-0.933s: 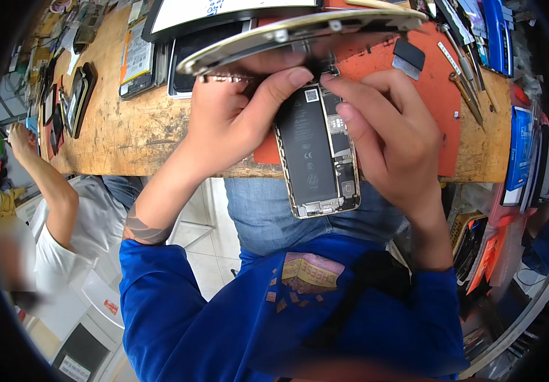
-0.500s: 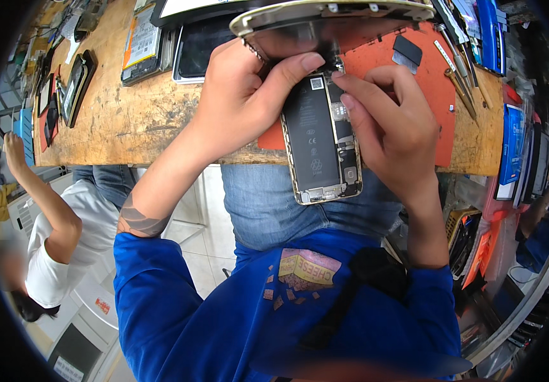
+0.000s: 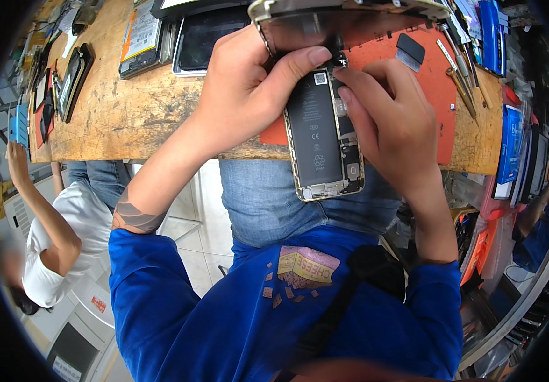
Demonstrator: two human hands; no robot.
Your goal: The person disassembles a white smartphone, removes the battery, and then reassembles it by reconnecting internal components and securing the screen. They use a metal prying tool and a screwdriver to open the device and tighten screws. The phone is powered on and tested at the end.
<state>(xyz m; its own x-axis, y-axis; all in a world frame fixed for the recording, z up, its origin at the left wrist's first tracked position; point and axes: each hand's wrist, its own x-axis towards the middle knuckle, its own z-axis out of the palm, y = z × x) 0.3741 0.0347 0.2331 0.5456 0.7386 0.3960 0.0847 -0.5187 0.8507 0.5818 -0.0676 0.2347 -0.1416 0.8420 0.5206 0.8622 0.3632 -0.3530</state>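
Observation:
An opened phone (image 3: 314, 137) juts over the table's front edge, its dark battery and inner parts bare. Its lifted screen (image 3: 351, 28) leans up at the far end, seen from the inner side. My left hand (image 3: 242, 95) is closed on the screen, fingers behind it, with the thumb over the phone's top end. At the phone's upper right side, my right hand (image 3: 392, 114) is closed, index fingertip and thumb drawn together by the small connectors. Whatever lies between those fingertips is hidden.
An orange-red mat (image 3: 443, 121) lies beneath on the wooden table (image 3: 153, 108). On it rests a small black card-like piece (image 3: 409, 52). Screwdrivers (image 3: 460, 70) lie at right, other phones (image 3: 207, 44) at back left. A person in white (image 3: 64, 216) sits at left.
The lifted screen has shifted right and slightly up in the picture. My right fingers have bent a little more at the phone's upper side. The phone itself has barely moved.

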